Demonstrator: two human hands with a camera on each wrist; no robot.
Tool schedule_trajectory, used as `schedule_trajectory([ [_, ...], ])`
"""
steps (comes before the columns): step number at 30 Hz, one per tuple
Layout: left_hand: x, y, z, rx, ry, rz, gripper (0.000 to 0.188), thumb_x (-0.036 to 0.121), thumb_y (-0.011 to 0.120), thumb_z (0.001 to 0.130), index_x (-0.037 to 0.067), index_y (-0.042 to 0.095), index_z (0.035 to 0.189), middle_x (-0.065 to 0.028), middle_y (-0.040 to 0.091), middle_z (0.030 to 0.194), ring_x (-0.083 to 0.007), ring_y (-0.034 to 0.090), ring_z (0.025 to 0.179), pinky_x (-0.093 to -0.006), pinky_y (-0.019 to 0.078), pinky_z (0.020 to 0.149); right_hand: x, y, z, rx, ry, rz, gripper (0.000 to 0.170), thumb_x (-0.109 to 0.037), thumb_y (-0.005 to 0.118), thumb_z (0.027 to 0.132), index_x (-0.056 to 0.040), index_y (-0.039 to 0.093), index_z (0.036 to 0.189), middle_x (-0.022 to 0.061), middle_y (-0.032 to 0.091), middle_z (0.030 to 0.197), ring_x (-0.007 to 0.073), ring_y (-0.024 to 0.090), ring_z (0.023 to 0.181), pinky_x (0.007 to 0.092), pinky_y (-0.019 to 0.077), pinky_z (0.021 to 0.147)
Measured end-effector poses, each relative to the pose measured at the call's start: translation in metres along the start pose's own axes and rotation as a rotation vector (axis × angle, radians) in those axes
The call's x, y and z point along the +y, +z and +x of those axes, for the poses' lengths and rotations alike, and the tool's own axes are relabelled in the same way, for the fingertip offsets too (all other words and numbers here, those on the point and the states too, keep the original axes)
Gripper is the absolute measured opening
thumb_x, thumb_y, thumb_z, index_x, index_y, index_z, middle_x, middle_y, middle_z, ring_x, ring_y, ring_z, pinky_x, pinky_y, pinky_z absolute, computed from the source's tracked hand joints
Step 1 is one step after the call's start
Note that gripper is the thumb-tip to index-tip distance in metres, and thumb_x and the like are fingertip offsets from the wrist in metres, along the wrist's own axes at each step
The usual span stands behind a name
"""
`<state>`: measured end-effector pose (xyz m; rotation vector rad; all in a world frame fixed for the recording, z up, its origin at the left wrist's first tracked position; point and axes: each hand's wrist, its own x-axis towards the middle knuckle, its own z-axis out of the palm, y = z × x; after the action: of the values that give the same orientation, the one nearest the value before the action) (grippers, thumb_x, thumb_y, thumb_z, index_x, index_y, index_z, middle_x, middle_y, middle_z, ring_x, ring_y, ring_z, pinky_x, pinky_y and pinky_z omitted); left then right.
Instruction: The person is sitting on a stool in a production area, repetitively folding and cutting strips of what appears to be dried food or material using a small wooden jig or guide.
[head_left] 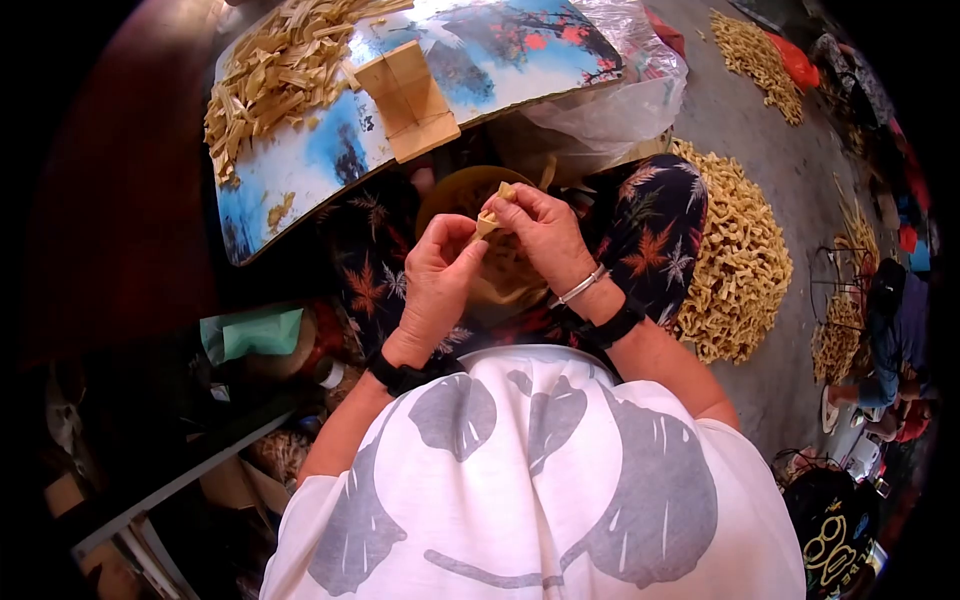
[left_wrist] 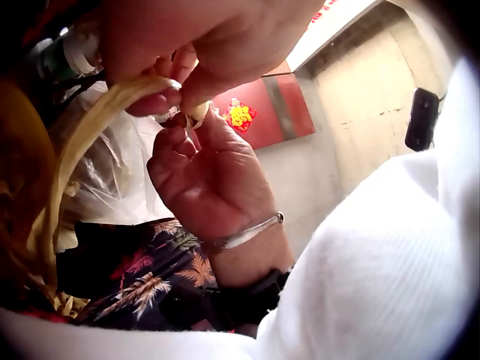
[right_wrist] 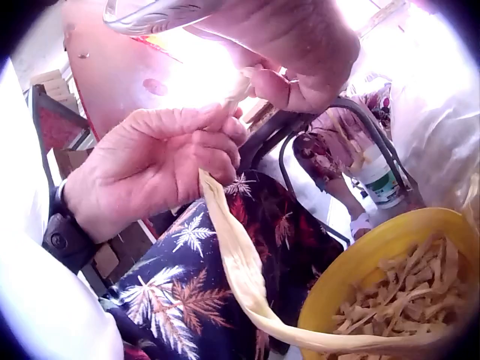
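Over a yellow bowl (right_wrist: 319, 289) between the knees, my two hands meet on a long pale yellow strip (right_wrist: 240, 262), soft and flat like tofu skin. My left hand (head_left: 440, 275) curls its fingers round the strip, and the long end trails from under them down to the bowl. The right hand (head_left: 548, 235), with a bracelet at its wrist, pinches the short end (head_left: 506, 190) between thumb and fingers. Fingers of both hands hide part of the strip between them. More strips (right_wrist: 405, 300) lie in the bowl.
A painted low table (head_left: 330, 150) stands in front, with a heap of cut strips (head_left: 290, 70) and a wooden stand (head_left: 405, 100). On the floor to the right lies a big pile of knotted pieces (head_left: 740, 260). Another pile (head_left: 757, 65) lies farther off, past a clear plastic bag (head_left: 630, 90).
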<state>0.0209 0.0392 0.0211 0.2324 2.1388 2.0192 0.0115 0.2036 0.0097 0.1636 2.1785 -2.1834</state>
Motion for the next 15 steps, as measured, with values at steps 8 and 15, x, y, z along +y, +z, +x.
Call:
schedule_trajectory([
  [8,0.007,-0.009,0.004,-0.115,-0.452,-0.773,0.012,0.01,0.06,0.097,0.006,0.062,0.108,0.0042,0.052,0.071,-0.0006,0.036,0.053,-0.0177,0.0274,0.046,-0.015,-0.007,-0.003,-0.161,0.191,0.416,0.017,-0.022,0.061,0.097,-0.0074,0.07,0.096,-0.0064,0.061,0.081,0.001,0.05,0.066,0.0163,0.0389,0.058],
  [15,0.013,0.004,0.001,-0.052,-0.267,-0.368,0.008,0.011,0.064,0.095,0.005,0.064,0.099,0.0063,0.057,0.076,-0.0001,0.046,0.063,-0.0161,0.0375,0.055,-0.009,-0.002,-0.002,-0.064,-0.032,0.013,0.018,-0.017,0.063,0.094,0.0005,0.067,0.094,0.0025,0.063,0.079,0.0071,0.056,0.068,0.0233,0.047,0.061],
])
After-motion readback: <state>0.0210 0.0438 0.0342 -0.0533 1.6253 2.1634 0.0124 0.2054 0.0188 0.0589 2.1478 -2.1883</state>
